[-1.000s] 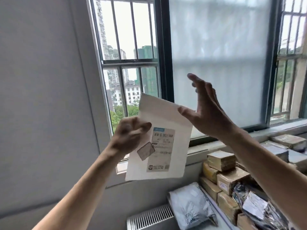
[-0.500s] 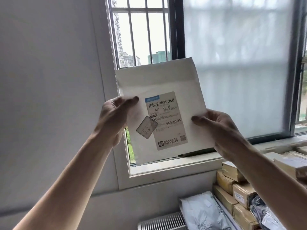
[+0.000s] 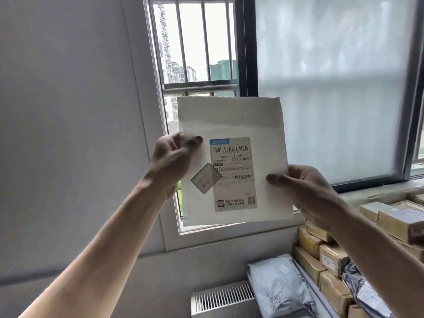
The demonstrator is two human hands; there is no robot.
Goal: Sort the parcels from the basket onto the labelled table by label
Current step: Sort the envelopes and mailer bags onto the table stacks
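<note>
Pinching white parcel (image 3: 229,118) at frame centre: left hand (image 3: 171,161) on left edge, right hand (image 3: 305,187) on right edge, thumbs over front. Step judged: reading shipping label (image 3: 232,175). Next: match code, lower toward stacked parcels (image 3: 330,260), lower right.

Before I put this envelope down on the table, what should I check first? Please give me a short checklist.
1. Left hand pinches the white envelope at its left edge: ok.
2. Right hand pinches its right edge: ok.
3. Shipping label faces the camera, thumbs off it: ok.
4. Small print on the label readable: cannot tell.
5. Destination zone for this label in view: not ok.
</note>
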